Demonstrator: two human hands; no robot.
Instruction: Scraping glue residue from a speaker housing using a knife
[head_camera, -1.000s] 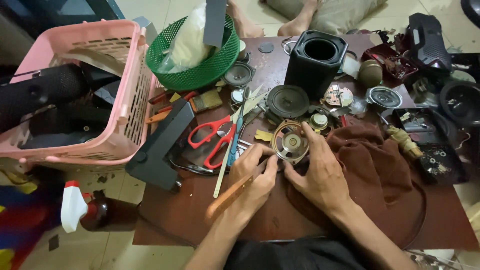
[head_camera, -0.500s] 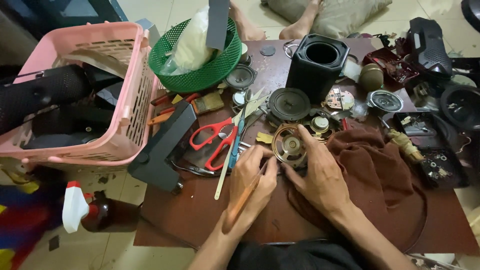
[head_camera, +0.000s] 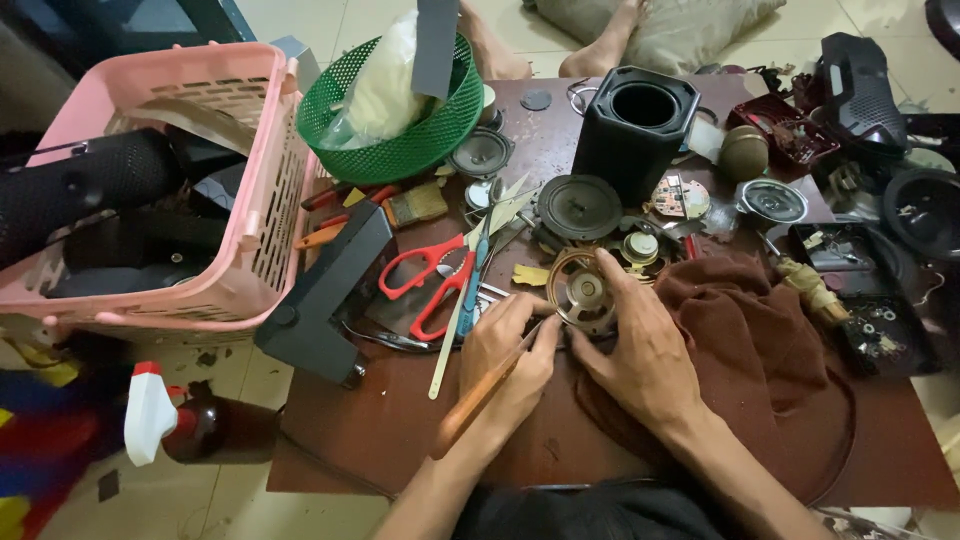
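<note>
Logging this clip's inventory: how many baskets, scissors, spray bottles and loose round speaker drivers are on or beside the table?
Baskets: 2, pink plastic laundry basket and green round mesh basket.
Red-handled scissors: 1.
White-topped brown spray bottle: 1.
Loose round speaker drivers: 4 clearly seen, one under the right hand.
Total: 8.

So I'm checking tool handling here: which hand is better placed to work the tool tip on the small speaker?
Probably the left hand: it grips the wooden-handled tool, tip beside the small speaker. The right hand steadies the speaker's rim.
</note>
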